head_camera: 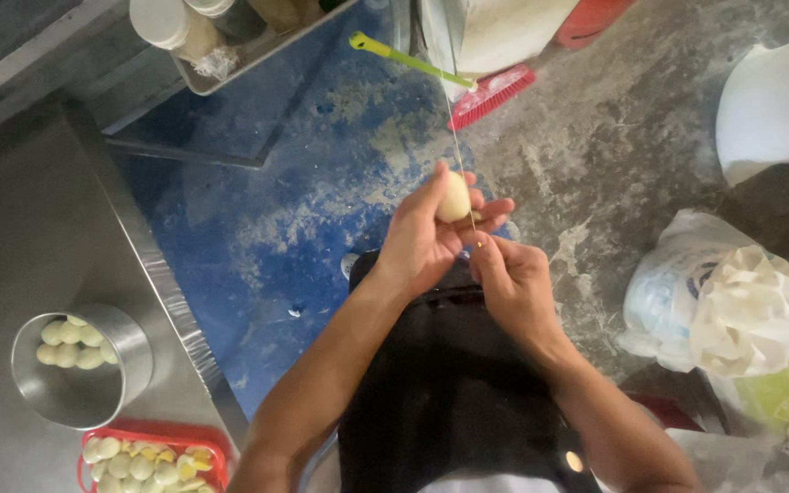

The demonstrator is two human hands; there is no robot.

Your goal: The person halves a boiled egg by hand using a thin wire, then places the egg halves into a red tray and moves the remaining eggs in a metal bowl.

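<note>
My left hand (424,236) grips a small pale, egg-shaped ball (454,197) between thumb and fingers. My right hand (509,278) pinches the lower end of a thin wooden skewer (457,137) that runs up past the ball. The skewer touches the ball; whether it goes through it I cannot tell. Both hands are held above my dark-clothed lap, over the floor.
On a steel table at left stand a metal cup (84,393) with several pale balls and a red basket (201,438) holding more. A red brush with a green handle (468,82) lies on the blue and grey floor. White plastic bags (732,310) sit at right.
</note>
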